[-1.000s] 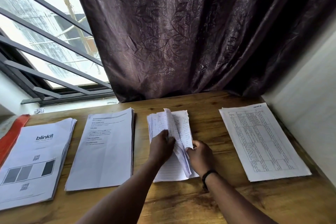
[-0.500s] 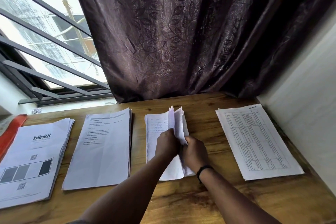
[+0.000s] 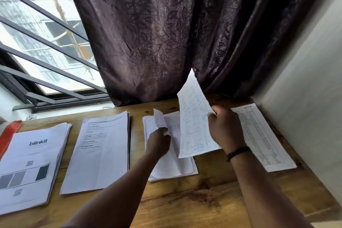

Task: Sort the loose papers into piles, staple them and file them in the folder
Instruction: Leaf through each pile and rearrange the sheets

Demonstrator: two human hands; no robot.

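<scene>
Sorting is nearing done: from the head view, four piles are lying on the surface (image 3: 185, 200). The right hand (image 3: 224, 128) is lifting a handwritten sheet (image 3: 194, 124), fingers pinching it, while the left hand (image 3: 159, 141) is pinching the handwritten pile (image 3: 166, 165). Stapling and filing are still waiting; a red folder (image 3: 9, 135) is lying far left.

wooden table (image 3: 194, 194) — four paper piles (image 3: 100, 152) in a row | red folder (image 3: 9, 135) at left edge

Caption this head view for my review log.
Right hand lifts one sheet off the handwritten pile.
</scene>
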